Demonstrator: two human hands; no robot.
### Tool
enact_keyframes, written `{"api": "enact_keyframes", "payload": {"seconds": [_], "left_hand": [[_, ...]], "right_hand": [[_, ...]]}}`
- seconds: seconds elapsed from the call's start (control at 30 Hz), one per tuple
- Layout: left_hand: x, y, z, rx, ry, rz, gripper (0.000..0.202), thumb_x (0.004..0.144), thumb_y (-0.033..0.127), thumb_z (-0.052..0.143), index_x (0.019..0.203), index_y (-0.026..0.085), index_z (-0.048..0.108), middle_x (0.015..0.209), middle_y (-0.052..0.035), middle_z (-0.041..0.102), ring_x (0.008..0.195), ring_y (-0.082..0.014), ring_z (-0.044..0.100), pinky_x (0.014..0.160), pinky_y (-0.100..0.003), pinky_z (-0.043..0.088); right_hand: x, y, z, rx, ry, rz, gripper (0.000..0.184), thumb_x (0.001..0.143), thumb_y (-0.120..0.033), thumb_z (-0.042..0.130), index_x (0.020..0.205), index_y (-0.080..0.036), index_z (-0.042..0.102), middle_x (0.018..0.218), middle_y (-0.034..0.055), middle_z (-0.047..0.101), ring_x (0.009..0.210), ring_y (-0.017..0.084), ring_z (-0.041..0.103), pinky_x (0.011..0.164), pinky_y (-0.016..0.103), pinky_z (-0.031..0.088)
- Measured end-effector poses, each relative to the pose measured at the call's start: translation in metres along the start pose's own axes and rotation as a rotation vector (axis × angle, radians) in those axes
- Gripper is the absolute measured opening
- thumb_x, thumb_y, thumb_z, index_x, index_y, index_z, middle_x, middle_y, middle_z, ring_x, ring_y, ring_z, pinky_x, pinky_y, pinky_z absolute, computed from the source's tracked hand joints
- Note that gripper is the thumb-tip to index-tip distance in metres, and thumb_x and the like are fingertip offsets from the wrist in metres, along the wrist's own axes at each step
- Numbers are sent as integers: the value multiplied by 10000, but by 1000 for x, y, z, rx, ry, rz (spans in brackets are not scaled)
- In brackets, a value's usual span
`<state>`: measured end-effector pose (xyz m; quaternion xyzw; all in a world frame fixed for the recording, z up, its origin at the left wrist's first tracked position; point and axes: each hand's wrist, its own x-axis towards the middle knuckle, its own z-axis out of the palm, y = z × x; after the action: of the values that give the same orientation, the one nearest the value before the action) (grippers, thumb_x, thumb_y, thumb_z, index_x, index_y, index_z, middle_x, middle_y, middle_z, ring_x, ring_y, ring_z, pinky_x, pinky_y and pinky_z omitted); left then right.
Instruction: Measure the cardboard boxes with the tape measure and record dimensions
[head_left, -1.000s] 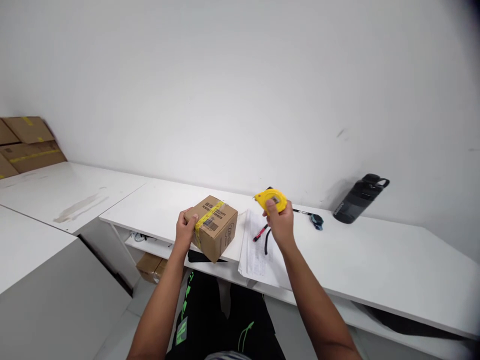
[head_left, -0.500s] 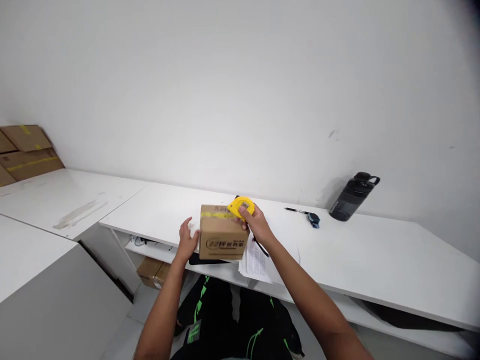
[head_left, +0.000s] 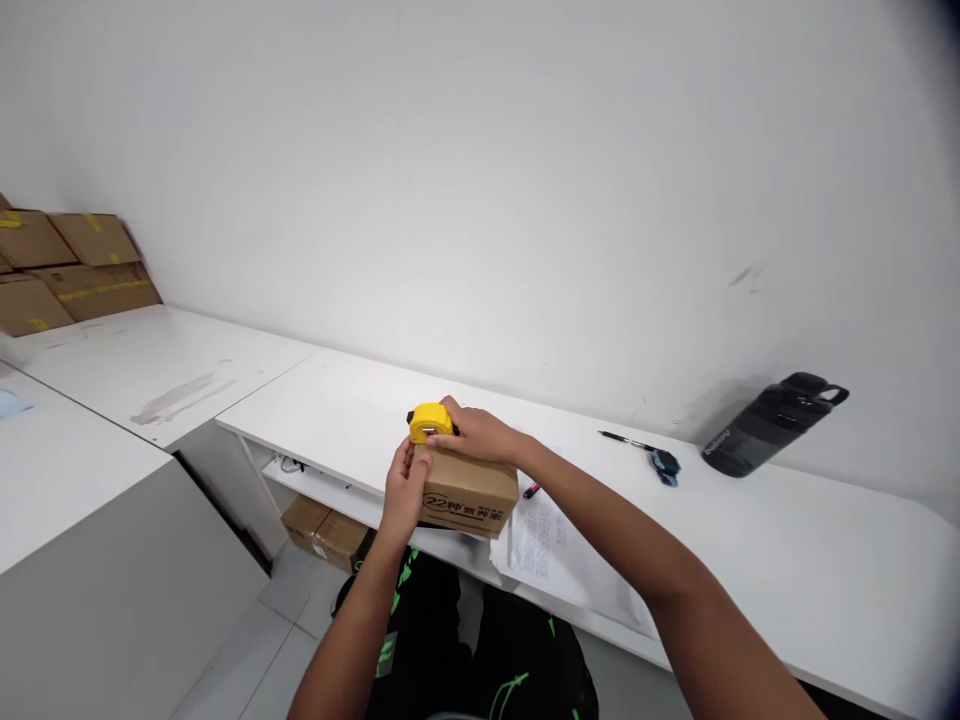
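My right fingers (head_left: 453, 408) grip the tape measure (head_left: 430, 422) at the box's (head_left: 469, 490) eleven o'clock. My left fingers (head_left: 421, 464) touch the box's left end; whether gripping, I can't tell. Box at desk's (head_left: 750, 560) near edge, papers (head_left: 555, 550) at four o'clock.

We find a carton (head_left: 472, 490) at the clock's centre, hands at its far-left corner.
From that centre we have the tape measure (head_left: 430, 422) at 11 o'clock in the right hand (head_left: 476, 433), with the left hand (head_left: 405, 488) touching the carton at 9; a marker (head_left: 532, 491) just beside it at 3; papers (head_left: 562, 560) on the counter (head_left: 787, 560) at 4; a pen (head_left: 626, 440) at 2, its near end beside a watch-like item (head_left: 664, 467); a bottle (head_left: 765, 425) farther out between 2 and 3, near the wall (head_left: 480, 200); stacked boxes (head_left: 105, 285) well off at 10; and lower boxes (head_left: 326, 535) beneath the shelf (head_left: 326, 484) at 8.
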<state>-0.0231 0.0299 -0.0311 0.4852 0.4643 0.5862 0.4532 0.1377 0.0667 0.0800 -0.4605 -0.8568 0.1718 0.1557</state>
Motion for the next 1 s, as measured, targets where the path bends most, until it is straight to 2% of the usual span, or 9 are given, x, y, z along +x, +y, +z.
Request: {"api": "enact_keyframes", "payload": {"seconds": [0.13,0.4,0.5,0.67,0.8,0.93,1.0], "left_hand": [[4,6,0,89,0,45,467,865,372,582,1300,202,603,1387,-77,587,1311,-260,511,1132,-395,362],[4,8,2,161,12,71,404,885,315,537,1251,197,661,1312,-59,647,1321,-259,500,1169,-413,321],[6,8,3,179,30,79,412,885,313,526,1257,196,658,1324,-51,640,1319,-254,502,1166,-404,326],[8,6,4,174,50,86,418,886,334,532,1267,208,651,1347,-45,625,1313,-253,507,1165,-402,327],[9,2,4,166,84,82,406,888,340,539,1257,221,658,1340,-36,629,1312,-263,507,1166,-412,327],[9,0,8,166,126,87,405,891,338,532,1254,212,657,1340,-38,629,1318,-260,502,1168,-409,323],[8,1,12,181,126,98,406,896,337,516,1253,202,655,1344,-42,626,1322,-253,497,1171,-403,315]], "right_hand": [[-23,14,-7,45,5,78,452,844,-611,527,1071,-237,412,834,26,668,713,209,608,595,277,396],[-135,53,-18,125,65,371,418,865,-601,505,1043,-235,411,758,10,634,623,195,579,547,293,381],[-158,66,-15,159,107,405,412,859,-599,520,1041,-246,410,737,-13,595,615,191,551,547,296,378],[-159,77,-6,253,163,390,452,852,-598,535,1105,-237,436,800,1,620,675,200,580,576,305,410],[-150,76,-1,209,252,379,482,836,-594,559,1138,-226,483,850,21,665,714,211,615,607,311,431],[-124,68,1,33,441,337,549,807,-614,597,1158,-197,530,892,66,689,781,243,629,688,341,443],[-102,58,2,-31,457,267,560,797,-631,607,1141,-191,560,917,79,695,827,258,630,760,366,441]]}}
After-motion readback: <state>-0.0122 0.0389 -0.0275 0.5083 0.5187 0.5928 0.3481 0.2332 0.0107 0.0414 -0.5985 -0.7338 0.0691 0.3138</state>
